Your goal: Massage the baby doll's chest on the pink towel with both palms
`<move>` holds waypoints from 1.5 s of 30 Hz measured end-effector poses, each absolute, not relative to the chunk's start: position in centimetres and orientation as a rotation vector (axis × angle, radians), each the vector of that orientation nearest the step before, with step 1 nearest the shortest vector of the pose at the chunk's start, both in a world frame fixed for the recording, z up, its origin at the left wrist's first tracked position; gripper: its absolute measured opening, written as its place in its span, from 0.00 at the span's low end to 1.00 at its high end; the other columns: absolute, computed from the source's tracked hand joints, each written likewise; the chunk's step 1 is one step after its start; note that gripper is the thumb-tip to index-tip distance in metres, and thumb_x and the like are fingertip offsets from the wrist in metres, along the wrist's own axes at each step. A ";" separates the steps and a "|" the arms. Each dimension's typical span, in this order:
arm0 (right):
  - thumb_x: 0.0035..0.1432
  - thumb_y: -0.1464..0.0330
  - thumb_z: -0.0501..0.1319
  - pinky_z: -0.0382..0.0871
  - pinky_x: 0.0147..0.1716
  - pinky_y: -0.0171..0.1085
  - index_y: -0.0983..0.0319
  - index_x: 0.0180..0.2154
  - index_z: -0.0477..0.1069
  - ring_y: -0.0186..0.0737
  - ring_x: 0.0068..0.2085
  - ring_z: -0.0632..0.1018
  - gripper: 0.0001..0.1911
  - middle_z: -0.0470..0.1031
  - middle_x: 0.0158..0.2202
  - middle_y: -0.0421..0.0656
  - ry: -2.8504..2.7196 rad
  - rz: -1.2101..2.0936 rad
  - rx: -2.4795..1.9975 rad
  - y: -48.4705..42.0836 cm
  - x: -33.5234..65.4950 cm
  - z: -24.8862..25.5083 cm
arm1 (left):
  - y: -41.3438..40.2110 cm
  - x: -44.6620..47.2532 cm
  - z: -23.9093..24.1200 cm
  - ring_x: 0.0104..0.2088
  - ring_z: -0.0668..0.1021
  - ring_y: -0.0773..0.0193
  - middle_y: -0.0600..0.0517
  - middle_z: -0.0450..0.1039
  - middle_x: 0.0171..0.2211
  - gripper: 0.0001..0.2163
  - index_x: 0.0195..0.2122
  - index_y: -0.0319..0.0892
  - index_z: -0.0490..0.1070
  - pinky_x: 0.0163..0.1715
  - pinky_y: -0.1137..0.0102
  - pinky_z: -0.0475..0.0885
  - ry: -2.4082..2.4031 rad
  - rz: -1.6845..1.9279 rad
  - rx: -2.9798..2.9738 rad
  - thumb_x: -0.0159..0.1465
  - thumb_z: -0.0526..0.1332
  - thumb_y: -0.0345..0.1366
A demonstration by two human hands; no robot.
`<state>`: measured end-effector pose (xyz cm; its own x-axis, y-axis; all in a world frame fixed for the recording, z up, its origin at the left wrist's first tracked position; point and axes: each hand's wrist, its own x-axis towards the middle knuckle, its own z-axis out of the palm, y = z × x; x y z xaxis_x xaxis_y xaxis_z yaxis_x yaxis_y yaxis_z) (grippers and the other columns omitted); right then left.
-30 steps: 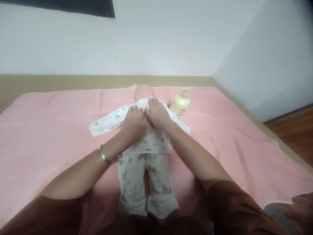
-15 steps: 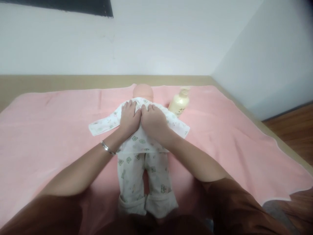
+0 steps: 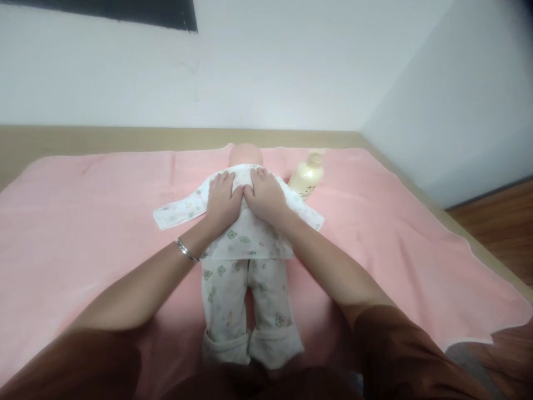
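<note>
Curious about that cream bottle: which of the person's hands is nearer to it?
Right. The right hand lies on the doll's back, just left of the bottle; the left hand lies beside it, farther away.

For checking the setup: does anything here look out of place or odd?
The cream pump bottle seems to lie tilted on the pink towel beside the doll, not upright. Nothing looks spilled.

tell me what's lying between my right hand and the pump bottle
In the head view, only the doll's printed shirt sleeve lies between the right hand and the pump bottle. The sleeve is spread flat on the pink towel.
</note>
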<state>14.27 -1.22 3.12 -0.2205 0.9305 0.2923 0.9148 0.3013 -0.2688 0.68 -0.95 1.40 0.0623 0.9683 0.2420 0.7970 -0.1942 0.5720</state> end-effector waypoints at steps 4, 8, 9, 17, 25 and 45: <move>0.69 0.68 0.48 0.56 0.69 0.49 0.78 0.64 0.62 0.57 0.67 0.66 0.28 0.67 0.65 0.62 -2.177 0.059 -1.648 -1.2 14.4 3.2 | -1.1 0.8 1.6 0.71 0.61 0.46 0.37 0.60 0.70 0.29 0.66 0.30 0.63 0.74 0.52 0.53 1.789 0.831 2.064 0.69 0.47 0.41; 0.68 0.68 0.47 0.57 0.68 0.50 0.77 0.63 0.63 0.56 0.67 0.67 0.28 0.68 0.65 0.61 -2.162 0.061 -1.628 -1.1 14.5 3.0 | -1.1 0.8 1.7 0.71 0.62 0.47 0.37 0.61 0.69 0.28 0.65 0.30 0.64 0.74 0.53 0.53 1.789 0.836 2.066 0.69 0.47 0.41; 0.68 0.68 0.47 0.57 0.68 0.50 0.77 0.63 0.63 0.56 0.67 0.67 0.28 0.68 0.65 0.61 -2.162 0.060 -1.624 -1.0 14.5 2.9 | -1.0 0.7 1.6 0.71 0.63 0.47 0.37 0.62 0.69 0.28 0.65 0.30 0.64 0.74 0.53 0.53 1.789 0.844 2.067 0.69 0.47 0.42; 0.69 0.67 0.47 0.54 0.69 0.50 0.78 0.65 0.61 0.58 0.68 0.65 0.29 0.65 0.66 0.63 -2.216 0.073 -1.648 -0.9 14.6 3.3 | -1.8 1.1 1.9 0.73 0.59 0.45 0.37 0.59 0.70 0.27 0.66 0.32 0.63 0.73 0.48 0.53 1.796 0.825 2.044 0.69 0.46 0.39; 0.73 0.64 0.43 0.56 0.69 0.52 0.79 0.69 0.53 0.60 0.69 0.63 0.31 0.59 0.69 0.65 -2.431 0.042 -1.722 -1.6 15.3 5.3 | -2.6 1.4 2.9 0.74 0.53 0.42 0.37 0.54 0.73 0.28 0.68 0.29 0.59 0.73 0.46 0.52 1.735 0.694 2.087 0.69 0.44 0.35; 0.71 0.63 0.43 0.56 0.69 0.52 0.84 0.65 0.57 0.60 0.71 0.61 0.33 0.58 0.69 0.68 -2.351 0.286 -1.738 -0.3 15.8 5.1 | -3.8 1.9 3.3 0.72 0.59 0.40 0.35 0.62 0.68 0.24 0.62 0.33 0.65 0.69 0.40 0.56 1.677 0.676 2.337 0.69 0.43 0.32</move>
